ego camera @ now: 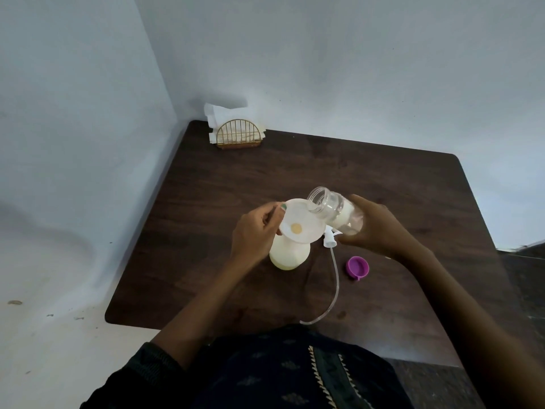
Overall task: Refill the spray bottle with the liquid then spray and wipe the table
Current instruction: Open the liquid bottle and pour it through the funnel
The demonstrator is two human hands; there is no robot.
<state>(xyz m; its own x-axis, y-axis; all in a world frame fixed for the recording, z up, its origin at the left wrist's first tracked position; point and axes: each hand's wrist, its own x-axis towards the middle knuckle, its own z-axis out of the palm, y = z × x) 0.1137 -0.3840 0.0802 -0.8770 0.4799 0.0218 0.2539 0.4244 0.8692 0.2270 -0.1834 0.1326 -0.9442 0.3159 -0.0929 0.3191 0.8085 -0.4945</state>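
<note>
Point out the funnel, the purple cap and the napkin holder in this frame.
funnel (pixel 298 224): head view, on the inside of its white bowl.
purple cap (pixel 357 267): head view, on its open inner face, lying on the table.
napkin holder (pixel 238 133): head view, on its gold wire arch.

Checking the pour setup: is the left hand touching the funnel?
Touching. The head view shows the left hand pinching the funnel rim, thumb pressed on its near-left edge.

Dark wood table (pixel 236 184) — spray bottle (pixel 290 255), pump head (pixel 418 239), purple cap (pixel 357 267), napkin holder (pixel 239 134).
</note>
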